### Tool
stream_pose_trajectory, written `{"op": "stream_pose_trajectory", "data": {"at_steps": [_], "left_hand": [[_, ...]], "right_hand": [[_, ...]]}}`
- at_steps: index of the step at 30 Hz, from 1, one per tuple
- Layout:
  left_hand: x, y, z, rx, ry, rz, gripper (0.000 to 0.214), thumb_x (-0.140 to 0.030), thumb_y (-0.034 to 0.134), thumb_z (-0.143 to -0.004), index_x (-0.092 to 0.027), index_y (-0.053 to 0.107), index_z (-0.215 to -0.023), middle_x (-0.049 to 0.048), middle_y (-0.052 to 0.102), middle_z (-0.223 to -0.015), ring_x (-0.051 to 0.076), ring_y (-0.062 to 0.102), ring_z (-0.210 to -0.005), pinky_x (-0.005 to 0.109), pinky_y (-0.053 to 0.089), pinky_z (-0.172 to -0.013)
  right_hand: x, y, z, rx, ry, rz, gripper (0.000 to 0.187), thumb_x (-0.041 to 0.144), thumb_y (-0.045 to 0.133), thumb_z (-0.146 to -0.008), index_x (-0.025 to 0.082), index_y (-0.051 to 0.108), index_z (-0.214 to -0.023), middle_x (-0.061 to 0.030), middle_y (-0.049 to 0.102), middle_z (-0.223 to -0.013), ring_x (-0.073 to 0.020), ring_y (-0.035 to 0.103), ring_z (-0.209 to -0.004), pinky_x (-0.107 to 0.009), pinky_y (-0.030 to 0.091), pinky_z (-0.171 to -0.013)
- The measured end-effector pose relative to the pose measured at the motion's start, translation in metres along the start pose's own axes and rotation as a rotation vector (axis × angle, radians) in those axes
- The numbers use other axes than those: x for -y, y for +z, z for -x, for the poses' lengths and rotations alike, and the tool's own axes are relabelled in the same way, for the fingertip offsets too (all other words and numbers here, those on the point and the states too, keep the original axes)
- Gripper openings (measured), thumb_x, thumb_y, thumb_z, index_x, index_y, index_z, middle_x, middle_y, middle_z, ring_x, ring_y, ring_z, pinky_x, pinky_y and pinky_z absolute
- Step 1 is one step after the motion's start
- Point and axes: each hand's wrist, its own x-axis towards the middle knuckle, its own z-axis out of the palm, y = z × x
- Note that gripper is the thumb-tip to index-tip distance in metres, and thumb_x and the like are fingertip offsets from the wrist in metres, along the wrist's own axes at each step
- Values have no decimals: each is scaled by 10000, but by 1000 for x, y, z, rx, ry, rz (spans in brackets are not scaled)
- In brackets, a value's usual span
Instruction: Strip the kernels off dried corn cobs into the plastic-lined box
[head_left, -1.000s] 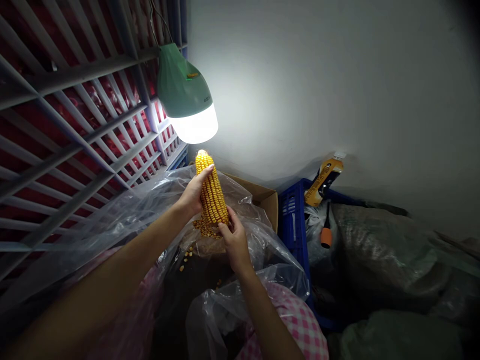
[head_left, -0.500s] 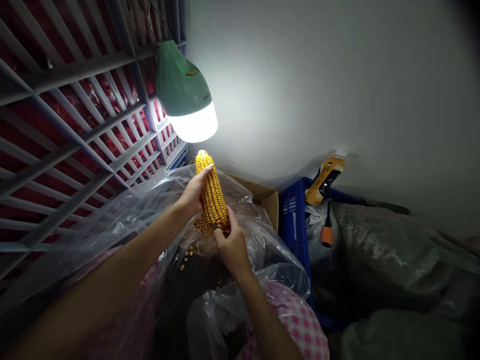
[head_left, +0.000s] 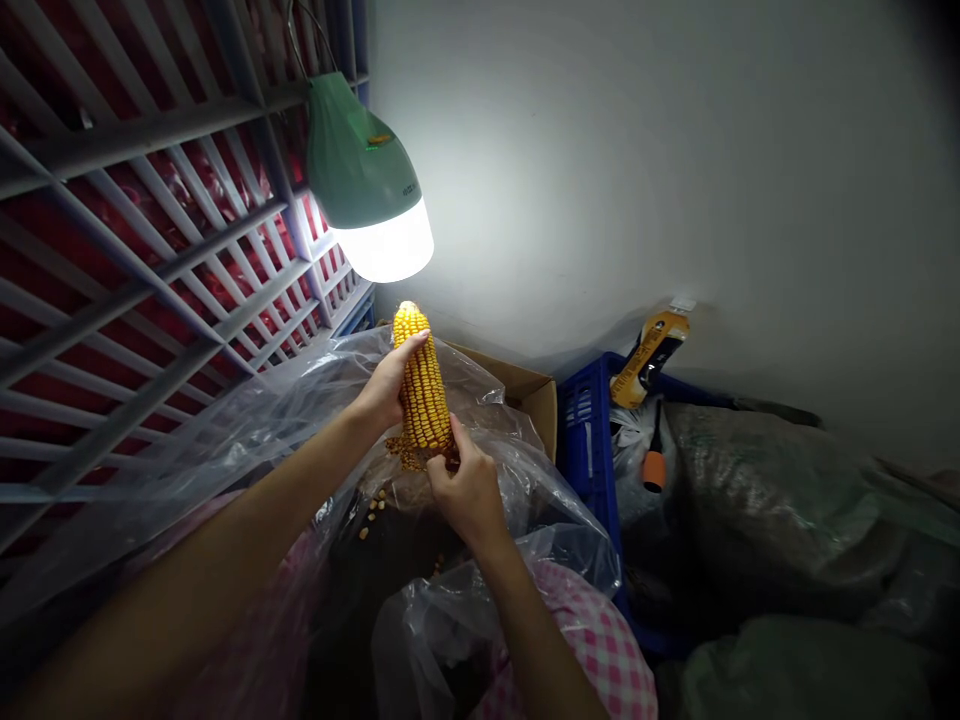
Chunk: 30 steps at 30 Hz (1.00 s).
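The corn cob (head_left: 422,385) was held upright at twelve o'clock, gripped by the left hand (head_left: 386,392); its base was pinched by the right hand (head_left: 466,490). Kernels were best thumbed off over the plastic bag (head_left: 517,470).

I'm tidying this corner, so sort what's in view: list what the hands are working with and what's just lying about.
In use:
corn cob, held by left hand and right hand
loose kernels
plastic bag
lamp

Lying about:
blue crate
yellow bottle
cardboard box
dark sacks
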Motion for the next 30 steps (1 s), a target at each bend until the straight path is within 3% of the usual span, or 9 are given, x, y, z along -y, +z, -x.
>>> {"op": "stream_pose_trajectory", "data": {"at_steps": [5, 10, 13, 17, 21, 25, 30], "left_hand": [[-7, -5, -6, 13, 45, 45, 196, -356, 603, -726, -161, 584, -731, 16, 607, -565, 124, 562, -453, 229, 480, -460], [-18, -8, -6, 54, 56, 60, 297, -451, 539, -764, -163, 578, -825, 65, 649, -618, 188, 632, -543, 293, 527, -529], [-20, -8, -4, 59, 69, 68, 332, -475, 536, -761, -164, 574, -870, 77, 657, -638, 203, 643, -561, 307, 530, -543], [-16, -6, -4, 54, 91, 59, 312, -449, 546, -757, -161, 579, -873, 65, 644, -618, 191, 630, -535, 296, 521, -527], [-16, -7, -5, 74, 100, 56, 297, -433, 546, -761, -156, 580, -862, 56, 637, -612, 177, 623, -530, 278, 515, -517], [-20, -10, -7, 72, 104, 88, 365, -488, 521, -767, -159, 568, -918, 62, 650, -638, 198, 643, -563, 301, 526, -542], [-18, -8, -5, 69, 131, 87, 336, -468, 520, -775, -160, 572, -898, 55, 648, -629, 186, 638, -548, 289, 526, -537]], "right_hand": [[-2, -5, -4, 108, 52, -332, 597, 155, 531, -664, 215, 538, -1259, -35, 575, -1265, -243, 515, -1167, -372, 393, -999], [8, -12, -5, 185, 339, -858, 549, 249, 487, -694, 215, 514, -1241, -52, 609, -1196, -233, 614, -1009, -354, 534, -771], [11, -10, -4, 240, 365, -833, 550, 291, 563, -704, 236, 502, -1248, -48, 644, -1100, -208, 655, -872, -319, 543, -691], [8, -1, -4, 192, 365, -735, 557, 265, 601, -672, 220, 507, -1219, -51, 632, -1075, -189, 659, -779, -299, 539, -658], [7, 0, -3, 182, 353, -810, 570, 152, 534, -604, 226, 533, -1169, -36, 616, -1126, -200, 633, -887, -312, 530, -742], [11, -3, 0, 218, 344, -962, 525, 191, 548, -660, 231, 520, -1182, -40, 609, -1144, -206, 624, -934, -336, 522, -786], [3, 6, -2, 88, 269, -689, 491, 298, 639, -698, 228, 529, -1172, -59, 604, -1154, -227, 591, -1017, -340, 517, -809]]}}
